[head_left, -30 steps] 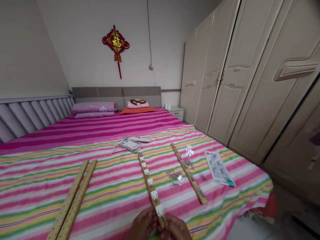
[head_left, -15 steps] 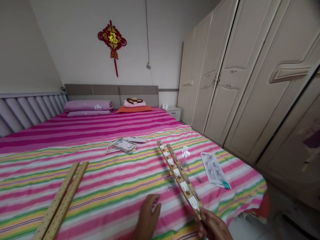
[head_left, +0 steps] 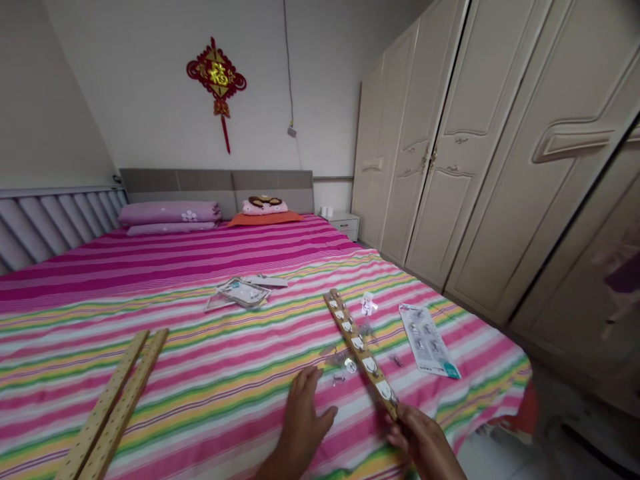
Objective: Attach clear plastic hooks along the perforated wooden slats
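Observation:
My right hand (head_left: 426,437) pinches the near end of a wooden strip (head_left: 363,354) that carries a row of white adhesive hooks (head_left: 370,365). A second strip lies just behind it, mostly hidden now. Left of the strip, my left hand (head_left: 306,420) is held over the bed, fingers spread and nothing in them. Close to its fingertips lie a small clear round piece (head_left: 351,365) and a small metal-looking piece (head_left: 339,379). To the right of the strip is a blister pack (head_left: 429,341) with several hooks on it.
Two perforated wooden strips (head_left: 119,400) lie at the left of the striped bedspread (head_left: 215,400). Farther back sits a pile of flat packaging (head_left: 244,292). A small clear piece with a white figure (head_left: 368,303) lies beyond the held strip. A wardrobe (head_left: 475,167) lines the right side.
My left hand has moved up and opened wider. The held strip has shifted so that it now covers most of the strip behind it. The view has turned slightly right.

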`<action>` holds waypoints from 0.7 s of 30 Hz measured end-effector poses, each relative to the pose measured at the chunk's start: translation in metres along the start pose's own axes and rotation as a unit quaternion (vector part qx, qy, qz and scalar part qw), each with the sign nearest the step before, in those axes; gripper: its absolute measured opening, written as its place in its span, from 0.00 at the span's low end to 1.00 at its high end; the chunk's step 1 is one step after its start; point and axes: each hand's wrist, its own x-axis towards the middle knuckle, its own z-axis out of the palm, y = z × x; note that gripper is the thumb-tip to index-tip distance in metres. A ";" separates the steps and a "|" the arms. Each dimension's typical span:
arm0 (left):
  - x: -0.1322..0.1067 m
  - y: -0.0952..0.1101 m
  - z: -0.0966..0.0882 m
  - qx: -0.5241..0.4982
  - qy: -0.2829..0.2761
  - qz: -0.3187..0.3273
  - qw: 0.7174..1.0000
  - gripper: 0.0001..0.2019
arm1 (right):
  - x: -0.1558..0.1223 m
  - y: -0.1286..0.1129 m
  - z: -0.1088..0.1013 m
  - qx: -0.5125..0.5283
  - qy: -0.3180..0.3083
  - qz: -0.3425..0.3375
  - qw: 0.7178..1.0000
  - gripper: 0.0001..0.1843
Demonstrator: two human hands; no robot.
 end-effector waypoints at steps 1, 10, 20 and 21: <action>0.005 0.004 0.000 0.015 -0.009 -0.003 1.000 0.31 | 0.000 0.000 -0.001 0.000 0.002 0.001 1.000 0.16; 0.052 0.049 0.009 0.098 -0.071 0.053 0.991 0.33 | -0.001 -0.007 -0.001 0.005 0.014 0.007 1.000 0.20; 0.076 0.060 0.026 0.137 -0.119 0.037 0.983 0.20 | -0.002 0.002 -0.003 0.024 0.024 0.011 0.999 0.20; 0.077 0.059 0.027 0.136 -0.115 0.037 0.983 0.19 | -0.001 0.003 -0.003 0.027 0.026 0.013 0.999 0.20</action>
